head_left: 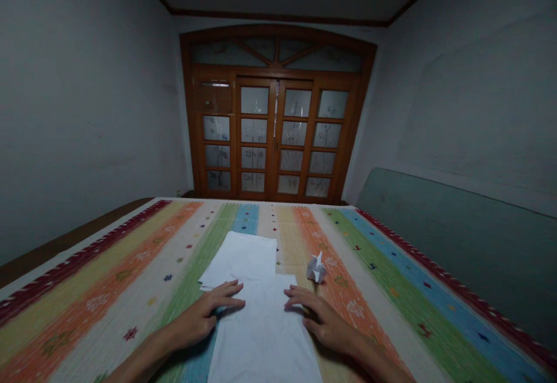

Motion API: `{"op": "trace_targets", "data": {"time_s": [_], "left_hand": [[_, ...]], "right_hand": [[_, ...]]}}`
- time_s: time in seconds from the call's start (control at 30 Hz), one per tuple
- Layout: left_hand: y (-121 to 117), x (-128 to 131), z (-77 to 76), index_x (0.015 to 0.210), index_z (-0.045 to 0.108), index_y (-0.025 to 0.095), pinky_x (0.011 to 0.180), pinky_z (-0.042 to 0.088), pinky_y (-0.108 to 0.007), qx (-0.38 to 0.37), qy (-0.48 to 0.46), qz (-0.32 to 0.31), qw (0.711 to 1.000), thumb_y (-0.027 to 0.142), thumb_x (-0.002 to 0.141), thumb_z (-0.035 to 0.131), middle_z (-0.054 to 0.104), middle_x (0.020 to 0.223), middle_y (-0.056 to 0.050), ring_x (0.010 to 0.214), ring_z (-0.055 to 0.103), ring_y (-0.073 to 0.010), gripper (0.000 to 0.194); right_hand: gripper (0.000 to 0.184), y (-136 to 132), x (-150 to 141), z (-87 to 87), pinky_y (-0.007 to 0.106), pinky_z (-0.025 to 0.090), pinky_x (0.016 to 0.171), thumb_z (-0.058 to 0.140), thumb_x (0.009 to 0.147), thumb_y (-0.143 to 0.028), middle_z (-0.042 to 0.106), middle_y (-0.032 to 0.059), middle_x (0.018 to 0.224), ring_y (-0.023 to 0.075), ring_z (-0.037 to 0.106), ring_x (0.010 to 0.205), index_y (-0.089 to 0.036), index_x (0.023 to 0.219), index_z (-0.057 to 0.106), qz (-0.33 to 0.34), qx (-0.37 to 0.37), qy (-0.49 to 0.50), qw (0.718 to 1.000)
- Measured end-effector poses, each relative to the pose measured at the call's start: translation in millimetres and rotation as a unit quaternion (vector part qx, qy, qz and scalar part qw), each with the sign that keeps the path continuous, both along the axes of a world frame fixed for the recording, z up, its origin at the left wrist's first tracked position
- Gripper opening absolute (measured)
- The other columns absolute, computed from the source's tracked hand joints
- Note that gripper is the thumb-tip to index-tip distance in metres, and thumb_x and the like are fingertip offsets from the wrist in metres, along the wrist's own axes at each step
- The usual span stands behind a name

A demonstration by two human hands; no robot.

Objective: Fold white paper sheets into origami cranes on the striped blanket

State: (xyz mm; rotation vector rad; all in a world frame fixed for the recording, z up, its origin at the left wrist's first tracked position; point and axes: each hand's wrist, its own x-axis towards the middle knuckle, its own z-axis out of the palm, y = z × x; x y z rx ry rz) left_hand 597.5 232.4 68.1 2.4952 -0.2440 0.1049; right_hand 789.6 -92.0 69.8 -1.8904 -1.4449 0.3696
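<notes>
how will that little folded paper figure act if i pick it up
The folded paper figure looks light, being thin paper, so a push would probably tip it over. Its raised peaks likely crush under a firm pinch.

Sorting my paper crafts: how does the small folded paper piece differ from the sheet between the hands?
The folded paper piece is small and peaked; the sheet is far larger and flat. The piece sits apart on the striped cloth; the sheet lies between the left hand and right hand. Both are white.

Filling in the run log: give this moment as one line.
left hand: fingers on lower paper sheet | right hand: fingers on same sheet | nearby: upper paper sheet, folded paper piece | surface: striped woven cloth
</notes>
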Motion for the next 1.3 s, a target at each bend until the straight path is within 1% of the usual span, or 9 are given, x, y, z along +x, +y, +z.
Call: {"op": "trace_targets", "data": {"time_s": [0.17,0.3,0.47,0.63,0.8,1.0,1.07,1.2,1.3], "left_hand": [[-0.8,0.5,1.2,0.135,0.066,0.034,0.123,0.028,-0.056,-0.014,-0.012,0.011,1.000,0.006,0.086,0.043,0.050,0.158,0.000,0.150,0.038,-0.0251,0.060],[-3.5,0.8,2.4,0.132,0.068,0.035,0.123,0.029,-0.054,-0.015,-0.018,0.016,1.000,0.013,0.095,0.043,0.052,0.157,0.000,0.149,0.040,-0.0231,0.049],[-5.5,0.4,1.8,0.130,0.069,0.033,0.122,0.030,-0.054,-0.021,-0.032,0.016,0.999,0.017,0.097,0.046,0.055,0.154,-0.001,0.148,0.041,-0.0240,0.043],[-6.0,0.2,1.3,0.125,0.073,0.034,0.122,0.029,-0.055,-0.036,-0.040,0.017,0.998,0.026,0.099,0.050,0.059,0.151,-0.003,0.147,0.043,-0.0263,0.035],[-6.4,0.5,-0.1,0.122,0.074,0.034,0.121,0.031,-0.055,-0.037,-0.033,0.019,0.999,0.035,0.100,0.054,0.060,0.149,-0.004,0.145,0.045,-0.0277,0.030],[-6.5,0.2,-0.6,0.124,0.073,0.035,0.121,0.032,-0.054,-0.018,-0.021,0.028,0.999,0.033,0.100,0.053,0.059,0.150,-0.002,0.146,0.044,-0.0272,0.032],[-7.2,0.0,0.3,0.124,0.073,0.035,0.121,0.033,-0.054,-0.014,-0.020,0.029,0.999,0.032,0.099,0.052,0.060,0.150,-0.002,0.146,0.044,-0.0268,0.033],[-9.2,-0.1,2.0,0.122,0.074,0.035,0.121,0.033,-0.054,-0.022,-0.027,0.032,0.999,0.027,0.098,0.051,0.060,0.149,-0.001,0.145,0.045,-0.0261,0.035],[-9.4,0.3,1.3,0.120,0.075,0.035,0.120,0.034,-0.053,-0.033,-0.032,0.037,0.998,0.021,0.097,0.047,0.063,0.147,0.000,0.144,0.047,-0.0253,0.039]], "right_hand": [[0.049,0.3,3.1,-7.2,0.056,0.033,0.121,0.044,0.085,-0.009,0.058,0.0125,0.150,0.0259,0.047,0.144,-0.022,0.123,0.070,-0.004,0.018,0.002,1.000],[0.046,1.2,2.0,-8.2,0.054,0.034,0.121,0.042,0.088,-0.008,0.058,0.0113,0.149,0.0242,0.047,0.144,-0.023,0.122,0.071,-0.015,0.015,-0.004,1.000],[0.041,4.2,-2.1,-3.6,0.054,0.033,0.121,0.044,0.091,-0.011,0.058,0.0089,0.150,0.0236,0.047,0.144,-0.025,0.120,0.071,-0.021,0.003,0.001,1.000],[0.036,5.5,-3.4,0.1,0.055,0.034,0.120,0.049,0.092,-0.016,0.061,0.0112,0.147,0.0269,0.048,0.143,-0.024,0.118,0.072,-0.017,0.010,0.005,1.000],[0.045,3.5,-2.0,-0.8,0.052,0.034,0.120,0.045,0.085,-0.008,0.062,0.0111,0.146,0.0255,0.050,0.141,-0.023,0.116,0.073,-0.013,0.026,0.017,0.999],[0.047,4.1,0.8,-10.3,0.053,0.037,0.119,0.040,0.086,-0.008,0.062,0.0099,0.145,0.0242,0.053,0.139,-0.024,0.116,0.073,-0.035,0.038,0.004,0.999],[0.042,5.1,0.3,-9.7,0.054,0.037,0.118,0.042,0.090,-0.011,0.062,0.0114,0.145,0.0257,0.054,0.138,-0.024,0.115,0.074,-0.034,0.039,0.008,0.999],[0.030,6.3,-1.6,-4.4,0.055,0.040,0.116,0.048,0.098,-0.023,0.065,0.0130,0.141,0.0287,0.056,0.136,-0.024,0.111,0.075,-0.027,0.046,0.017,0.998],[0.030,6.2,-0.8,-3.9,0.055,0.039,0.116,0.048,0.097,-0.021,0.065,0.0118,0.140,0.0280,0.056,0.136,-0.024,0.109,0.076,-0.023,0.050,0.019,0.998]]}}
